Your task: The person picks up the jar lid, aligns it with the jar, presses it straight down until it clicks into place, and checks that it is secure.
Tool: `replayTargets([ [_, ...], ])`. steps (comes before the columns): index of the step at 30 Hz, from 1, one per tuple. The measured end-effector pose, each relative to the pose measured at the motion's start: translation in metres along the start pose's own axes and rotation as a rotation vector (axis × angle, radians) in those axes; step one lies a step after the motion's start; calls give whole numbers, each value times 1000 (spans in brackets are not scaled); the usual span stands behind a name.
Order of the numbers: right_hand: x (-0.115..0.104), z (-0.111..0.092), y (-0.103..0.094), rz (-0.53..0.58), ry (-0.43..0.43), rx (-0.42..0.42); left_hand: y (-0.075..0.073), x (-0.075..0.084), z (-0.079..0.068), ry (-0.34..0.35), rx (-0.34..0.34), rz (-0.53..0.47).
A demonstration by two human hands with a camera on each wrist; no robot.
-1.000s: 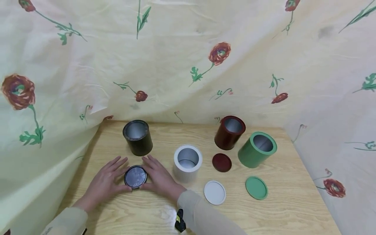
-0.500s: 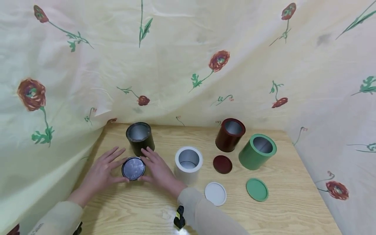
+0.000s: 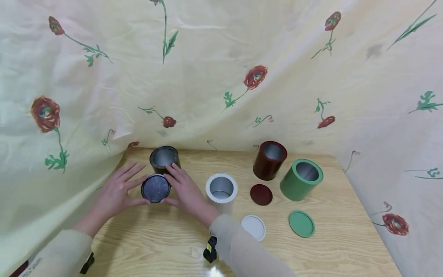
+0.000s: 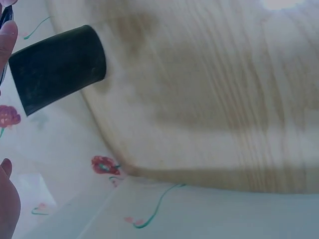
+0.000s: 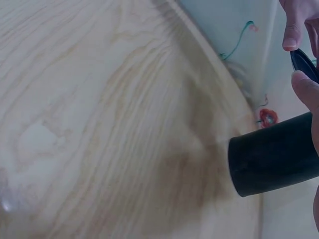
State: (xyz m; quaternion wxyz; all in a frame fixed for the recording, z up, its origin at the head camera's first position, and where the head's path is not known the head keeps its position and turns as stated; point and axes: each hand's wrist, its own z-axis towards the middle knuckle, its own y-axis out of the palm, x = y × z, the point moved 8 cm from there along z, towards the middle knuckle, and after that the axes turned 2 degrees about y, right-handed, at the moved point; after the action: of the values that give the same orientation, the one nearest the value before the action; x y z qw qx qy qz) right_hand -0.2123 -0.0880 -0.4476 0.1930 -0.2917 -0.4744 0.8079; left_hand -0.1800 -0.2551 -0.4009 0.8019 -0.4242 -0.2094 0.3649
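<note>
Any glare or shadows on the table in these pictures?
Head view: bright glare on the wooden table at the bottom edge, shadow at left; left wrist view: glare top right, soft shadows; right wrist view: glint lower left, soft shadow beside the black can.

On the head view I see the round black lid (image 3: pixel 155 189) held aloft, seven o'clock from the upright, open black can (image 3: pixel 164 158).

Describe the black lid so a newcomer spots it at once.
On the left of the wooden table stands a black can. Before it, the left hand and right hand hold the black lid. Unlike the red lid, white lid and green lid, it's raised.
</note>
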Motion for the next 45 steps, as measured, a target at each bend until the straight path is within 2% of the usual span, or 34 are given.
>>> replayTargets([
  [8,1,10,-24,-46,-34,26,-12,1,14,25,81,17],
  [11,4,14,-33,-56,-39,21,-17,2,20,34,111,21],
  [15,9,20,-45,-77,-39,-7,-22,2,31,32,120,-1],
  [19,14,27,-57,-85,-39,-36,-27,1,42,-5,91,-7],
  [24,18,32,-71,-49,-44,-65,-27,0,54,-73,21,6],
  [30,24,35,-80,-71,-62,-87,-25,2,61,-100,-10,22],
  [36,35,46,-81,-60,-55,-118,-20,-4,68,-130,-41,34],
  [45,45,67,-74,-49,-37,-210,-11,-24,72,-210,-96,41],
])
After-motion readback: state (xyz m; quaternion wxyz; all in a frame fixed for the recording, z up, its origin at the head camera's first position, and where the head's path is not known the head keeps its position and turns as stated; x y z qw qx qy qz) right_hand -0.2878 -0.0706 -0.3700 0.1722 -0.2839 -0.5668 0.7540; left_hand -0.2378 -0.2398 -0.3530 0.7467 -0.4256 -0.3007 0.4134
